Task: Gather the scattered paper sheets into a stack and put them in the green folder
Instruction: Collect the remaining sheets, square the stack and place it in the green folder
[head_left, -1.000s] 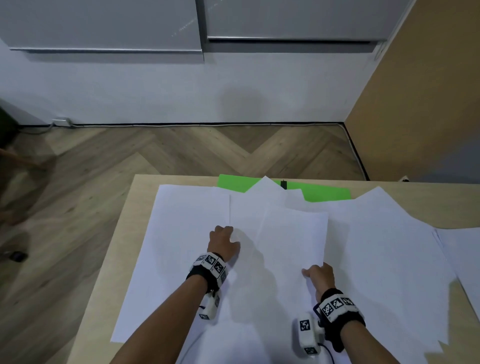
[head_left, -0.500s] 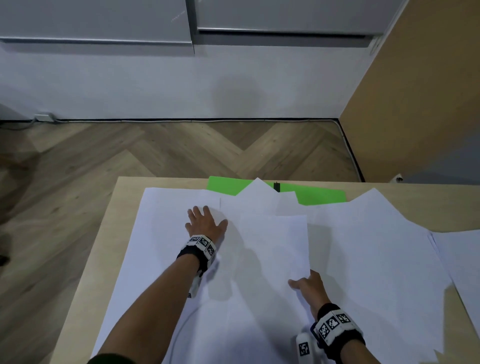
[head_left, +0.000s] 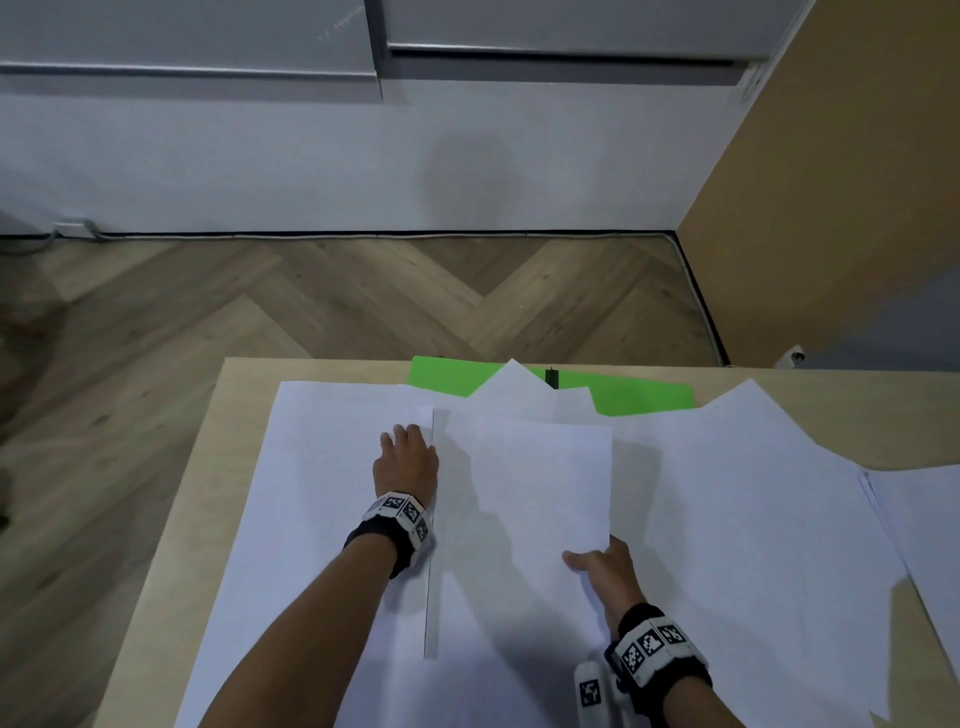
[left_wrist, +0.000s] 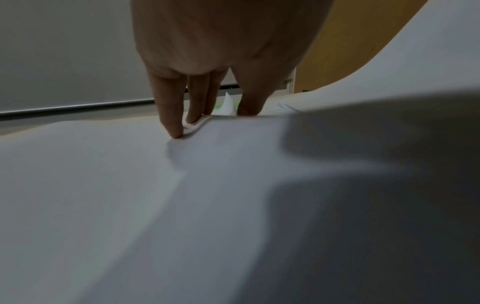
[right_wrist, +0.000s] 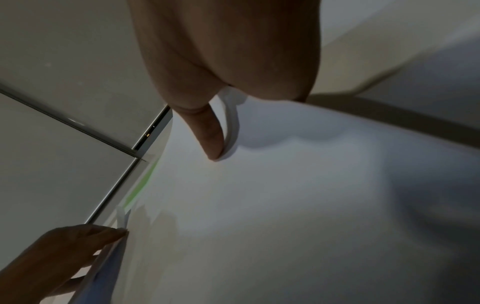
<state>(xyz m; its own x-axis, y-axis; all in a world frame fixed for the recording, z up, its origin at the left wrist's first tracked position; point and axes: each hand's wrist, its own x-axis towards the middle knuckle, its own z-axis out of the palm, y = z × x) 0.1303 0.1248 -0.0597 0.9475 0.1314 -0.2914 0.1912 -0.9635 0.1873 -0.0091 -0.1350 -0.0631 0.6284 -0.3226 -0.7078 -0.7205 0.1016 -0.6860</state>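
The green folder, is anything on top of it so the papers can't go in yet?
Yes. Several loose sheets overlap the near edge of the green folder at the table's far side. The right hand pinches another sheet in front of it.

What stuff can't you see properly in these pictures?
- Green folder: head view, the paper sheets cover its near part, so whether it is open cannot be told.
- Sheet count: head view, the overlapping sheets hide one another.
- Right hand: head view, the lifted sheet hides its fingers; only the thumb shows.
- Far-right sheet: cut off by the picture's edge.
- Left hand: left wrist view, dim and blurred at the fingertips.
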